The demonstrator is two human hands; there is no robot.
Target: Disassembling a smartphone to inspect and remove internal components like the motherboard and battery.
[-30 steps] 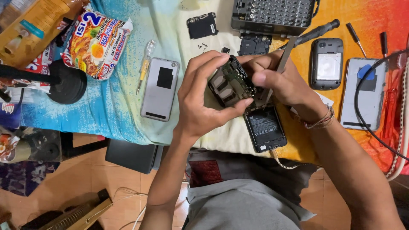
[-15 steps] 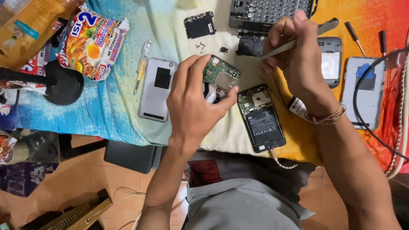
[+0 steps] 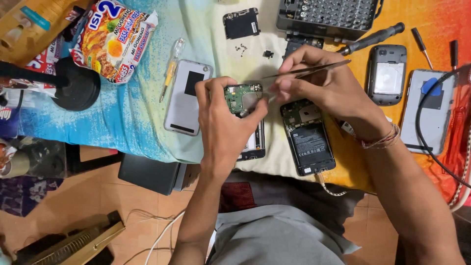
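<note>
here, colourful cloth [image 3: 122, 122] over tiled floor [image 3: 88, 196].

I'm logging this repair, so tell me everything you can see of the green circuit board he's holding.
The green circuit board is a small, roughly rectangular phone board, studded with tiny components and a silvery metal shield near its middle. The left hand pinches it by the edges, lifted above an opened phone on the cloth-covered table, face up to the camera. The tip of the metal tweezers in the right hand reaches its right edge; whether it touches is unclear.
</note>
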